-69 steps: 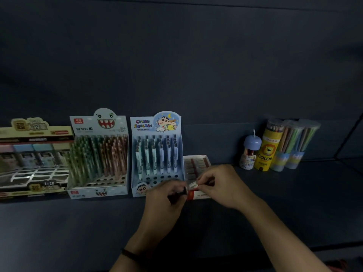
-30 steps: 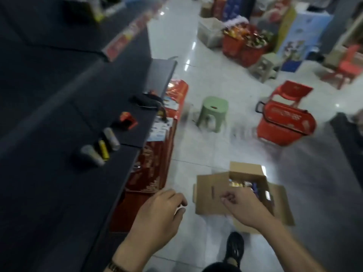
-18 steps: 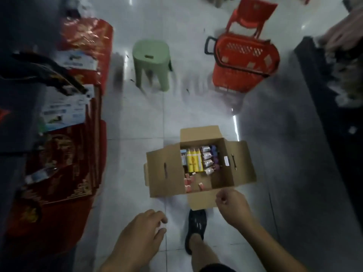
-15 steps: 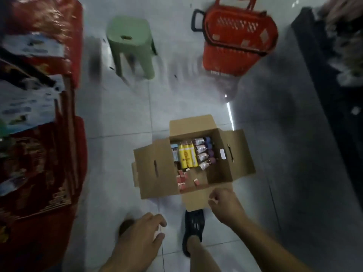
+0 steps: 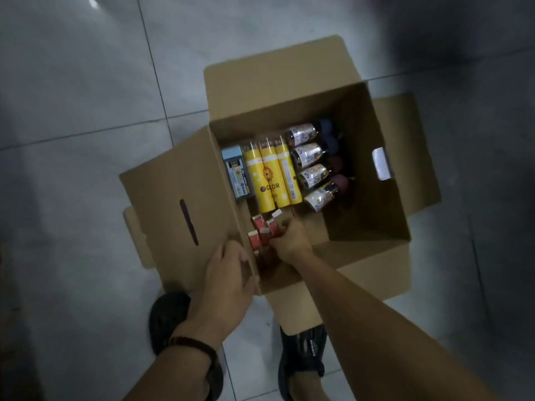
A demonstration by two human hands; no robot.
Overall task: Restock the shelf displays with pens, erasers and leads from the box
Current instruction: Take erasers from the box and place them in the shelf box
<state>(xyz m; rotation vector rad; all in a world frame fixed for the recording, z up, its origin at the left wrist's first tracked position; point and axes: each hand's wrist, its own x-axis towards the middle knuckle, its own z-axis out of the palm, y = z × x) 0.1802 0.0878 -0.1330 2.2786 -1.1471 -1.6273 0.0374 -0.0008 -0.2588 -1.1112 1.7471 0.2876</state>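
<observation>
Head view: I am digging in the open cardboard box [image 5: 367, 204]
My right hand [image 5: 291, 240] is pinching small red blocky packs [image 5: 260, 233] inside it; my left hand [image 5: 228, 282] is gripping its stiff corner

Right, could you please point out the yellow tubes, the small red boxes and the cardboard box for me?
yellow tubes [image 5: 270, 180]: head view, label of the middle tube.
small red boxes [image 5: 257, 222]: head view, red face of one box.
cardboard box [image 5: 367, 204]: head view, its inner right wall.

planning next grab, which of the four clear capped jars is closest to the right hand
The jar at the row's near end, tilted beside the yellow tubes; the other three lie farther back.
</observation>
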